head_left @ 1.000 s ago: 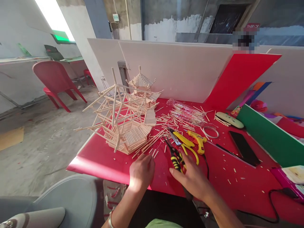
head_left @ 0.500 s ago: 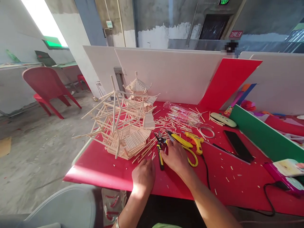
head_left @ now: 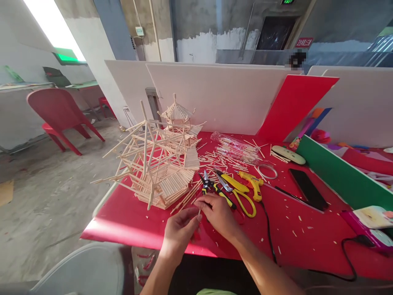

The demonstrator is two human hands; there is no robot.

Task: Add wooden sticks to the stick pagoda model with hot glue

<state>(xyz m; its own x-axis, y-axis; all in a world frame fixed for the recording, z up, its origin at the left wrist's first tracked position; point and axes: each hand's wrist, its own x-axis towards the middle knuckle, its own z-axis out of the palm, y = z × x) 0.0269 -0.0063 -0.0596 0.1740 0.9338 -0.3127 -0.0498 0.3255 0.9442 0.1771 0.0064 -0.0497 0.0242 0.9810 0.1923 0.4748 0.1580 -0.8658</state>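
My left hand (head_left: 180,229) and my right hand (head_left: 217,213) meet over the near part of the red table (head_left: 129,221). Both pinch a short thin wooden stick (head_left: 199,211) between their fingertips. Just beyond my right hand lie black-and-yellow pliers (head_left: 211,187) and yellow-handled scissors (head_left: 236,192). A wooden stick pavilion model (head_left: 156,164) stands to the left of my hands, with a smaller finished pavilion (head_left: 179,116) behind it. Loose sticks (head_left: 221,157) are scattered across the table.
A yellow glue gun (head_left: 253,182), a tape ring (head_left: 267,171), a black phone (head_left: 308,189), a clear bag of sticks (head_left: 236,145) and a black cable (head_left: 350,258) lie on the right. White and red boards (head_left: 245,98) stand behind. A red chair (head_left: 58,114) stands at the left.
My right hand let go of the pliers, which now lie on the table, and came back toward me. My left hand rose to meet it, and both now pinch a short stick.
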